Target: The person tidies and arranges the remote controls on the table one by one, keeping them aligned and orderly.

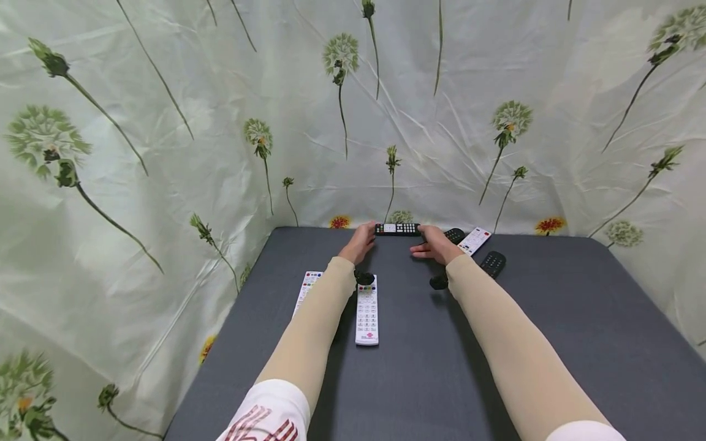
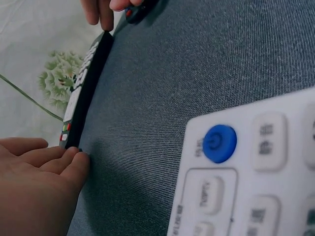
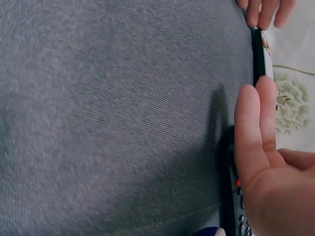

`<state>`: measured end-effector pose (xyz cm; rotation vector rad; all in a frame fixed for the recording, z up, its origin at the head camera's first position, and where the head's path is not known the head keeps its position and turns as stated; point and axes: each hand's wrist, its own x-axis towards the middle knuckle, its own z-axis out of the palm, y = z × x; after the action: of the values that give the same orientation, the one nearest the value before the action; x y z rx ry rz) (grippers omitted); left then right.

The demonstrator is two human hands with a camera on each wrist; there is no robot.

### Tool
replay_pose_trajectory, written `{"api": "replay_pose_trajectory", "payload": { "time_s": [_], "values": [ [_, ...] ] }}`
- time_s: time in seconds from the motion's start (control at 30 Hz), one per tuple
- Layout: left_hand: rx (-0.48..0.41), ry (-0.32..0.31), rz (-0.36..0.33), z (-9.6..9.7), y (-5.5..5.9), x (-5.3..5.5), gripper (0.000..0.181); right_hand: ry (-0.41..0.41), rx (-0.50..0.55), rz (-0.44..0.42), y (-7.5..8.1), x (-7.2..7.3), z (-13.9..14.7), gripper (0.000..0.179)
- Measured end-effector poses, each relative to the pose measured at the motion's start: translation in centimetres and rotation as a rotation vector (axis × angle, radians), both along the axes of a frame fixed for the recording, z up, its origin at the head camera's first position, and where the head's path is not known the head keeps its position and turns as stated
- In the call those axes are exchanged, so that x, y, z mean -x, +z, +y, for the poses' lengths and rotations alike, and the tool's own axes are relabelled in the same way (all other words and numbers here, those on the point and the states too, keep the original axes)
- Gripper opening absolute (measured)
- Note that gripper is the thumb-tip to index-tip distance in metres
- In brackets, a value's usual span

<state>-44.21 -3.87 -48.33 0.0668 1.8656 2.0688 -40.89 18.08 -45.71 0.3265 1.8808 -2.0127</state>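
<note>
A black remote control (image 1: 397, 229) with white buttons lies across the far edge of the table, with a hand at each end. My left hand (image 1: 360, 242) touches its left end with the fingertips; in the left wrist view the fingers (image 2: 73, 164) are extended, the palm facing it. My right hand (image 1: 436, 245) is at its right end, two fingers (image 3: 247, 115) straight in the right wrist view. Beneath the right hand lies another black remote (image 3: 226, 182) with a red button. A white remote (image 2: 256, 162) with a blue button lies close below the left wrist.
On the grey table (image 1: 408, 380), a white remote (image 1: 367, 315) lies near the left forearm, which partly covers another white one (image 1: 307, 286). To the right are a white remote (image 1: 475, 241) and a black one (image 1: 493, 263), partly behind the right arm. A flowered cloth (image 1: 309, 147) hangs behind the table.
</note>
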Motion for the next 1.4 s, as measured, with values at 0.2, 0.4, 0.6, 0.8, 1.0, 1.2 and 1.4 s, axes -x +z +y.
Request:
{"api": "replay_pose_trajectory", "payload": {
  "time_s": [0.2, 0.4, 0.6, 0.8, 1.0, 1.2, 1.4],
  "values": [
    [0.177, 0.076, 0.057, 0.2, 0.2, 0.0, 0.054, -0.018, -0.123, 0.077, -0.1, -0.3, -0.2, 0.062],
    [0.305, 0.149, 0.052, 0.0, 0.5, -0.6, 0.043, -0.071, -0.222, 0.132, -1.0, -0.2, -0.5, 0.059],
    [0.392, 0.248, -0.05, 0.6, 0.9, -0.1, 0.032, -0.117, -0.383, 0.111, -1.3, 0.2, -0.3, 0.05],
    [0.382, 0.286, -0.123, 0.7, 1.2, -0.1, 0.043, -0.162, -0.485, 0.113, -0.3, -1.0, -0.7, 0.027],
    [0.312, 0.356, -0.147, 0.4, 1.8, -0.5, 0.06, -0.251, -0.429, 0.14, -0.5, -1.7, -1.2, 0.022],
    [0.376, 0.424, -0.117, 0.5, 2.1, -0.9, 0.054, -0.286, -0.381, 0.162, -0.9, -1.9, -0.9, 0.029],
    [0.305, 0.49, -0.081, 0.4, 2.3, -1.0, 0.039, -0.292, -0.263, 0.213, -0.5, -2.1, -0.6, 0.028]
  ]
}}
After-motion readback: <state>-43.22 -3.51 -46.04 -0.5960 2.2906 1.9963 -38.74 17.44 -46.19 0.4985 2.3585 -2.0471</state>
